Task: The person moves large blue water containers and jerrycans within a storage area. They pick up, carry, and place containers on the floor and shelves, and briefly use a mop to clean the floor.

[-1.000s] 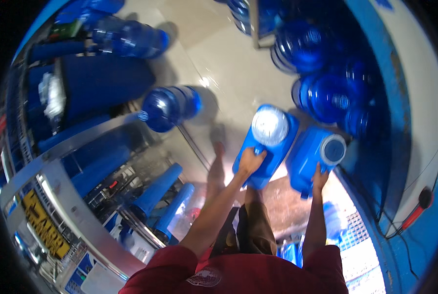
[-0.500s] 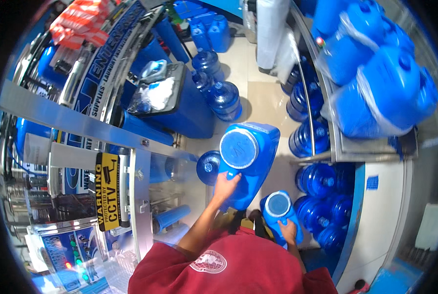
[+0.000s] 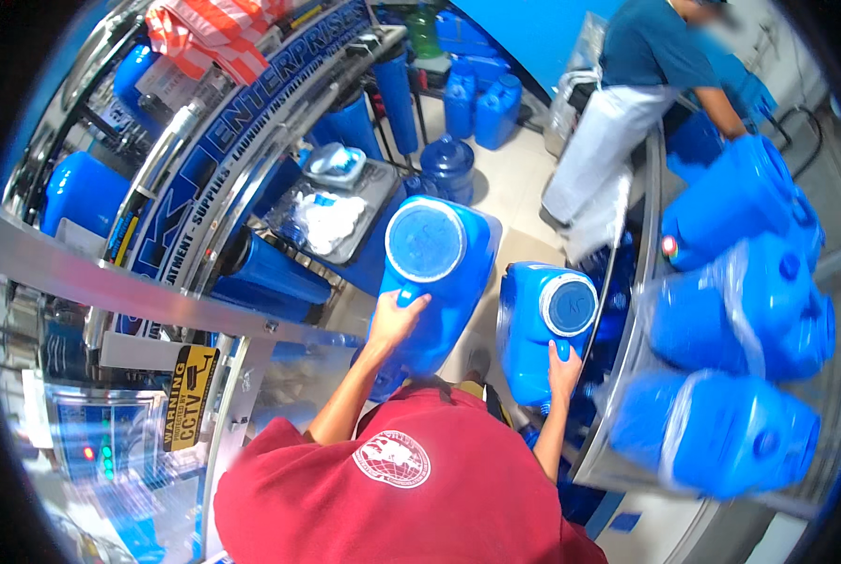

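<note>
My left hand [image 3: 395, 320] is closed round the handle of a big blue water jug [image 3: 453, 296] with a round, wide cap. Held in front of me, that jug leans a little, and its cap faces up. To its right, my right hand [image 3: 563, 369] grips the handle of a second, smaller-looking blue jug [image 3: 522, 334], also capped. The two jugs hang apart, with a strip of floor showing between them. My hands partly cover both handles.
A person [image 3: 641, 56] in a dark shirt and pale apron stands far right, an arm over the metal counter [image 3: 594, 451]. Plastic-wrapped blue jugs [image 3: 721, 432] lie on it. Left are a bin [image 3: 378, 193] with bags on top and a metal-framed rack [image 3: 232, 352]. A round bottle [image 3: 447, 164] stands ahead.
The view has turned and moved forward. The right jug has come up and away from my body. The left jug stays in my hand. The person at the counter shows more fully now.
</note>
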The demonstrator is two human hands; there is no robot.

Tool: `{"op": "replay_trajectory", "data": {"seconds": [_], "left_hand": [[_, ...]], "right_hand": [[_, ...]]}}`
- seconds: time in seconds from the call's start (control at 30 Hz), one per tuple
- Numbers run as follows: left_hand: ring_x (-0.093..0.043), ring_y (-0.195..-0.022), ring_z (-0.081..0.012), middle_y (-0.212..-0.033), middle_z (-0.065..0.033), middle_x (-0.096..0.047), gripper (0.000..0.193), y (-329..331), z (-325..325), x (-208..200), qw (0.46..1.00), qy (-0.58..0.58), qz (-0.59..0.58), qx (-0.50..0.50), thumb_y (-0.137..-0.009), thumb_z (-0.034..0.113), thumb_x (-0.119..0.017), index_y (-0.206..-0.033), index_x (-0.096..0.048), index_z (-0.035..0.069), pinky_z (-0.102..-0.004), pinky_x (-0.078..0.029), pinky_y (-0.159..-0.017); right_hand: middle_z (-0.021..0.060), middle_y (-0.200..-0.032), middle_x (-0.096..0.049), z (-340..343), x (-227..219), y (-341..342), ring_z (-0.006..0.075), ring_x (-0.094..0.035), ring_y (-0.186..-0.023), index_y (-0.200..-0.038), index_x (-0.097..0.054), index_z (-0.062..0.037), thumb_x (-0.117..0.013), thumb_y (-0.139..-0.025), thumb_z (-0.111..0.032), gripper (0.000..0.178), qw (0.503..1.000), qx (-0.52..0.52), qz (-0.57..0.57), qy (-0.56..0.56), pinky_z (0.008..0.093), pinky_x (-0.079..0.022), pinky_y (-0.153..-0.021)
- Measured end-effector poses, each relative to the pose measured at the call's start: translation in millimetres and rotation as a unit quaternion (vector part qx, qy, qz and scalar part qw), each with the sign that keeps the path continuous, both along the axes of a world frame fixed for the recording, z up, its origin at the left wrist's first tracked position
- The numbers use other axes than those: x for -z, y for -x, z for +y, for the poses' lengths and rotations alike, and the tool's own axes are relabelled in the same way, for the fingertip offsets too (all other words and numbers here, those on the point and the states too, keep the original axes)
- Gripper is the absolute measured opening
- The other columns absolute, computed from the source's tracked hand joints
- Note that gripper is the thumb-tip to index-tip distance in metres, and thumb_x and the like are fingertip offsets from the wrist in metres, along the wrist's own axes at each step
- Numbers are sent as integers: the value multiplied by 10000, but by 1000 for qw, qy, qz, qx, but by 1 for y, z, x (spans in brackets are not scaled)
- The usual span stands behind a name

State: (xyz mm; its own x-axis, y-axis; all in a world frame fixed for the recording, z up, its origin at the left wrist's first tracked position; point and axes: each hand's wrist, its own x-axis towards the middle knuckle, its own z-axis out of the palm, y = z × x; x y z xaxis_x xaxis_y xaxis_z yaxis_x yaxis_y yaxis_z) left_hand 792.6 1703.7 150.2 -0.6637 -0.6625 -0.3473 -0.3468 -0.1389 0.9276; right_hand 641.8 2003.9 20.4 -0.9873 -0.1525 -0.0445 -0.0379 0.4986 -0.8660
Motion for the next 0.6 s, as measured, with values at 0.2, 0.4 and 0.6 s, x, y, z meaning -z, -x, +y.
{"op": "replay_trajectory", "data": {"seconds": [0.2,0.4,0.6], "left_hand": [[-414,-395,-48,-502,34,-478,277,29,-16,-57,998,12,-12,-65,-811,211,-670,-607,-524,94,-232,-299,-363],[-418,-406,-34,-517,46,-493,242,116,-53,-62,995,17,3,-102,-814,214,-674,-639,-569,82,-216,-305,-367],[-411,-436,-31,-526,50,-494,249,244,-116,-61,987,22,21,-158,-812,188,-684,-630,-557,77,-220,-299,-401]], "right_hand": [[226,-698,-602,-118,-23,140,392,-584,-661,-735,-587,29,-670,-791,-300,344,996,-64,61,12,445,-439,-619],[145,-598,-549,-224,-47,281,259,-537,-550,-674,-551,11,-673,-800,-289,348,985,-106,125,48,406,-418,-556],[3,-499,-470,-284,-92,399,89,-421,-367,-654,-523,-59,-659,-839,-252,300,977,-136,-34,161,267,-337,-348]]}}
